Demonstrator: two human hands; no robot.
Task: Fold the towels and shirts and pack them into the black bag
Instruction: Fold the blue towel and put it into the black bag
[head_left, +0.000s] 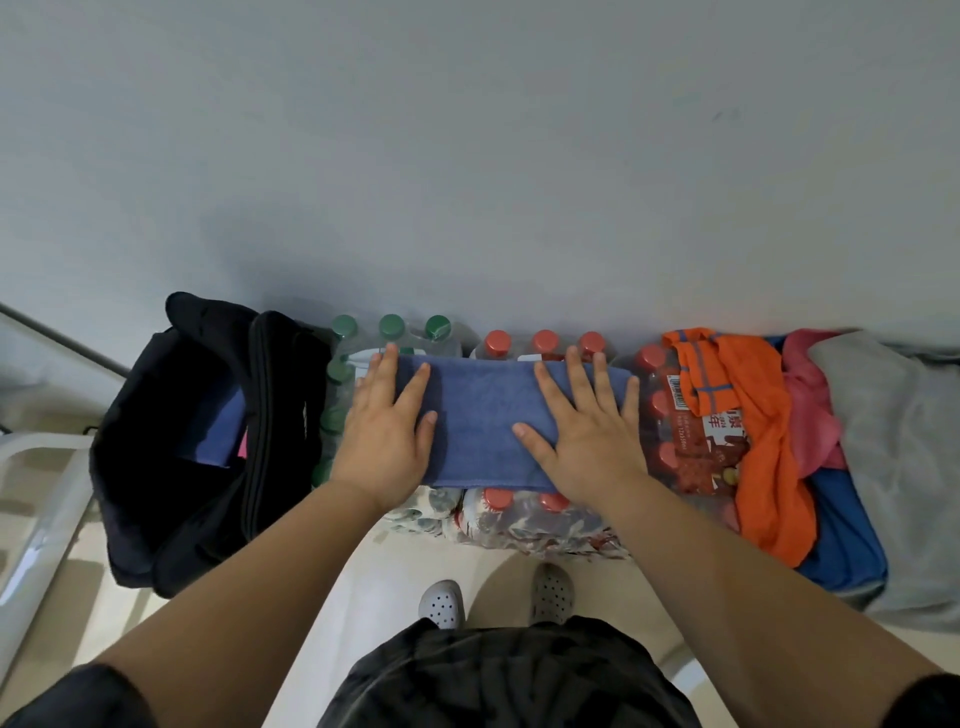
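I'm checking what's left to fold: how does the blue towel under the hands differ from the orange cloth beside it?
The blue towel lies flat in a neat folded strip; the orange cloth is crumpled and drapes down. The left hand and right hand press flat on the blue towel; no hand touches the orange cloth. The blue towel is plain; the orange cloth has blue stripes. Both rest on the bottle packs, outside the black bag.

Folded blue towel (480, 421) atop bottle packs (540, 519)

Red bottle-pack wrap (712, 434) shows "年"; smaller print illegible
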